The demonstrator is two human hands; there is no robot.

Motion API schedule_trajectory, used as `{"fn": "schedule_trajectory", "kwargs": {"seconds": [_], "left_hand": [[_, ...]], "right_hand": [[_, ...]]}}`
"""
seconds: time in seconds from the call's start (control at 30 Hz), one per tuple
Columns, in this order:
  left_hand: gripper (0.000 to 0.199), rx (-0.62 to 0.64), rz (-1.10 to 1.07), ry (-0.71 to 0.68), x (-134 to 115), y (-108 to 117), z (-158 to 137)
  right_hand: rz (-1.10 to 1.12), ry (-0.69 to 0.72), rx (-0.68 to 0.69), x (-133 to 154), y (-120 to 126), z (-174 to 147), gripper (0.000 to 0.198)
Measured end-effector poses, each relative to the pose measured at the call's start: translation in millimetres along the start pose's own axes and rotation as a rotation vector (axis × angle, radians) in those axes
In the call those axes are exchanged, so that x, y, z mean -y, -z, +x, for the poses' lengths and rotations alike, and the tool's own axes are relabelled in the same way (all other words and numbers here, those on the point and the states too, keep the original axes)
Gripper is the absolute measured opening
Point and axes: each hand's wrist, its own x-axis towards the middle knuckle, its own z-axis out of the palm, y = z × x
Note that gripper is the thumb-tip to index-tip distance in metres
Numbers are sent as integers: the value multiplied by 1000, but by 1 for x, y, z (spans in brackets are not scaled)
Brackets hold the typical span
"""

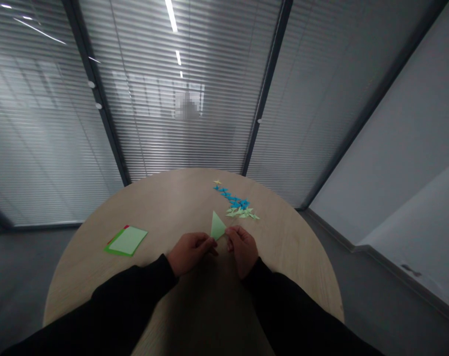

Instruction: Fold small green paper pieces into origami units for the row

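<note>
A light green sheet of paper [217, 226], folded into a triangle, is held up between my two hands with its point upward. My left hand [193, 251] pinches its lower left corner. At the right corner, the thumb and fingers of my right hand [242, 247] are closed on the same paper. Just beyond my right hand lie several light green folded paper pieces [242, 213], star-like in shape. Behind them a row of blue folded paper pieces [235, 200] runs back to a yellow one [217, 182].
A stack of paper sheets [128, 241], pale green on top with brighter green and red edges showing, lies at the left on the round wooden table [165, 198]. Glass panels with blinds [187, 143] stand behind the table, and a white wall [402, 163] is at the right.
</note>
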Motion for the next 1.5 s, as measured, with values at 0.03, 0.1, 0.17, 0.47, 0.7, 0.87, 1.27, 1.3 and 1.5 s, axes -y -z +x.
{"fn": "schedule_trajectory", "kwargs": {"seconds": [0.03,0.1,0.17,0.47,0.7,0.87,1.27,1.3,1.5], "left_hand": [[41,9,7,4,0,0,0],[40,9,20,7,1,1,0],[38,-16,46,-4,3,1,-1],[29,-107,174,-140,2,2,1],[39,-477,162,-110,-2,-6,5],[36,-456,163,-106,0,-5,4],[36,-536,190,-176,-1,-1,4],[36,-546,179,-179,-1,-1,4],[31,-598,162,-175,-5,1,3]], "right_hand": [[0,-2,0,0,0,0,27],[1,5,4,0,0,1,26],[7,13,8,0,1,1,26],[-32,45,47,4,1,-1,28],[-131,83,139,5,-14,-17,26],[-146,80,133,5,-19,-23,25],[-121,35,182,3,-20,-25,26],[-120,22,178,3,-20,-26,26],[-84,-18,197,0,-19,-24,26]]}}
